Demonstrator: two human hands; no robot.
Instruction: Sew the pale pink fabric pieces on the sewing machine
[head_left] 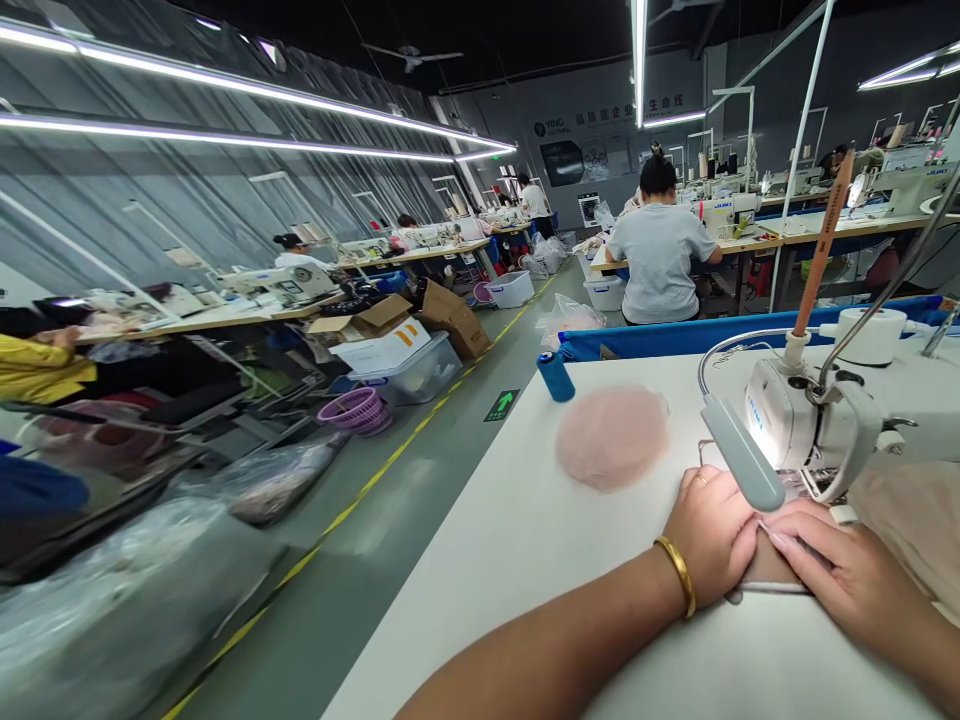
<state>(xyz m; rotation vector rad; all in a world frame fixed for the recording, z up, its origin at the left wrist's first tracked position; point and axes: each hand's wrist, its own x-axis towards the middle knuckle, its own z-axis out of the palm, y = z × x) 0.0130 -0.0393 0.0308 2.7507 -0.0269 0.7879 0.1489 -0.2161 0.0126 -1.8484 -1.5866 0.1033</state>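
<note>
At the sewing machine (784, 410), both hands work a small piece of beige-pink fabric (772, 565) with a pale edge. My left hand (712, 530), with a gold bangle at its wrist, has its fingers closed on the fabric's left side, just below the grey lamp (742, 455). My right hand (840, 560) pinches the same fabric from the right, thumb and fingertips meeting the left hand's. The needle area is mostly hidden behind the lamp and fingers. A round stack of sheer pink fabric (611, 437) lies left of the machine on the white table (480, 600).
A blue thread cone (555, 377) stands at the table's far left corner. More pink fabric (911, 520) lies right of my right hand. A co-worker (660, 250) sits ahead with their back to me. Left of the table runs an aisle with a yellow line (375, 480) and a purple basket (355, 410).
</note>
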